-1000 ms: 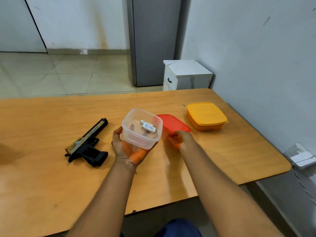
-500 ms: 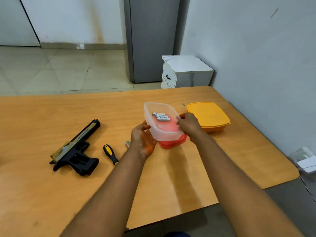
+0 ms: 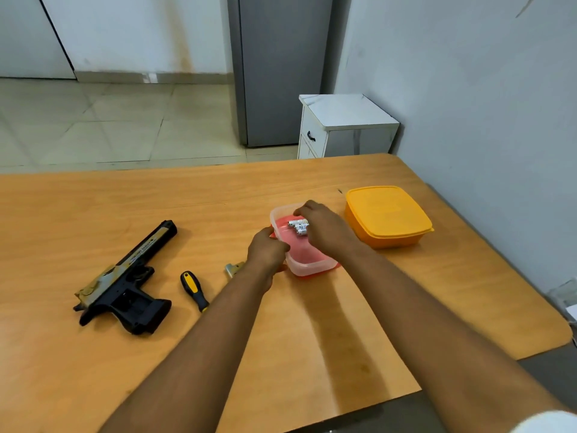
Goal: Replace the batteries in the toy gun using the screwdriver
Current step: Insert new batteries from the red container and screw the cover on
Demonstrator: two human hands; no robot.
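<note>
A black and tan toy gun (image 3: pixel 125 282) lies on the wooden table (image 3: pixel 93 370) at the left. A screwdriver (image 3: pixel 194 290) with a black and yellow handle lies right of it. A small metal part (image 3: pixel 232 269) shows beside my left wrist. The clear plastic container (image 3: pixel 307 264) rests on its red lid (image 3: pixel 334 265). Silver batteries (image 3: pixel 298 227) lie inside it. My left hand (image 3: pixel 267 250) grips the container's near left wall. My right hand (image 3: pixel 324 228) reaches into the container, fingers at the batteries; whether they grip one is hidden.
A closed orange container (image 3: pixel 387 217) stands right of the clear one, near the wall. Beyond the table's far edge are a small white cabinet (image 3: pixel 343 126) and a grey fridge (image 3: pixel 278 70). The table's right corner is rounded.
The clear container has gone from lifted in my left hand to resting on the red lid. My right hand has left the lid and reached inside to the batteries.
</note>
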